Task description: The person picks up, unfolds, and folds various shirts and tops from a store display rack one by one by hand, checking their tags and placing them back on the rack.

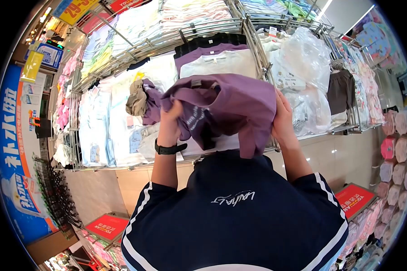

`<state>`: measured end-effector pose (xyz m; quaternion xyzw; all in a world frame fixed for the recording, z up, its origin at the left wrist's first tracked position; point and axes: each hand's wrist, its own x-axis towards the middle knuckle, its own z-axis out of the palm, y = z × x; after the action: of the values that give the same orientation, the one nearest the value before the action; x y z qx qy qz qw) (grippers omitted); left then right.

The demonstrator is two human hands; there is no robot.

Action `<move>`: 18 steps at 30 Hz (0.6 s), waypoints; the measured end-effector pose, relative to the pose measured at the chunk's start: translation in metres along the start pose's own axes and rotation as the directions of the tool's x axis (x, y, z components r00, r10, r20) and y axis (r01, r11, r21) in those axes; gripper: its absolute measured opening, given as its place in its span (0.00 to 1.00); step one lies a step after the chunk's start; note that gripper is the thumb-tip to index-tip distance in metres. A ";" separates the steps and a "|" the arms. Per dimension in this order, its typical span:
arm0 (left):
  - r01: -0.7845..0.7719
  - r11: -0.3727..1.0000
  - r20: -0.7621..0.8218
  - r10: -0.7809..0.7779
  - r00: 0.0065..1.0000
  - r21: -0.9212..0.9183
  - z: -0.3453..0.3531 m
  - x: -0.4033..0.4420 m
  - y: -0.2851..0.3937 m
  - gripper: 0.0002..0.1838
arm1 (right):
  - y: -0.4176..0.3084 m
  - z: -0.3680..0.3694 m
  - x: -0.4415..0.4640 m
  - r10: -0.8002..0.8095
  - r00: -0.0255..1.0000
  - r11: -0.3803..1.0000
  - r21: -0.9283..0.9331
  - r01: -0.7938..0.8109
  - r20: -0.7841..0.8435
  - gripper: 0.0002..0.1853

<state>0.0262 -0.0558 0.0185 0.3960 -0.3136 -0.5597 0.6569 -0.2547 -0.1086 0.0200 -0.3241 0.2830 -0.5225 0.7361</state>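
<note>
A purple shirt (251, 97) with pale lettering hangs spread between my two hands above the clothes rack. My left hand (171, 119), with a black band at the wrist, is closed on the shirt's left part. On the right, my right hand (282, 113) grips the other edge of the shirt. Just behind the shirt lie a folded white shirt (212, 67) and a stack of purple and black ones (212, 40). A crumpled brown garment (137, 97) and a crumpled purple one (153, 100) rest beside my left hand.
Metal rack rails (253, 49) divide the piles. Clear plastic bags (305, 58) and dark shorts (340, 90) are at the right. Light clothes (95, 126) lie at the left. Red signs (107, 226) stand low on both sides. Black hangers (54, 194) hang at the left.
</note>
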 end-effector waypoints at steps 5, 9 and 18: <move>-0.284 0.487 0.343 -0.036 0.939 0.826 0.011 0.001 -0.033 0.33 | 0.002 0.036 -0.010 0.048 0.950 0.793 -0.590 0.151 0.309 0.12; -0.143 0.860 0.198 0.050 0.979 0.489 -0.011 -0.004 -0.047 0.32 | -0.005 0.076 -0.025 0.030 0.645 0.687 -0.484 0.542 0.763 0.10; -0.007 0.999 -0.058 0.005 0.998 -0.044 -0.014 -0.003 -0.027 0.31 | 0.023 0.012 -0.013 -0.017 0.909 0.536 -0.764 0.359 0.416 0.39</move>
<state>0.0250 -0.0525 -0.0116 0.3965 -0.2831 -0.5529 0.6760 -0.2358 -0.0885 0.0111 -0.7495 0.3177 -0.3367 0.4732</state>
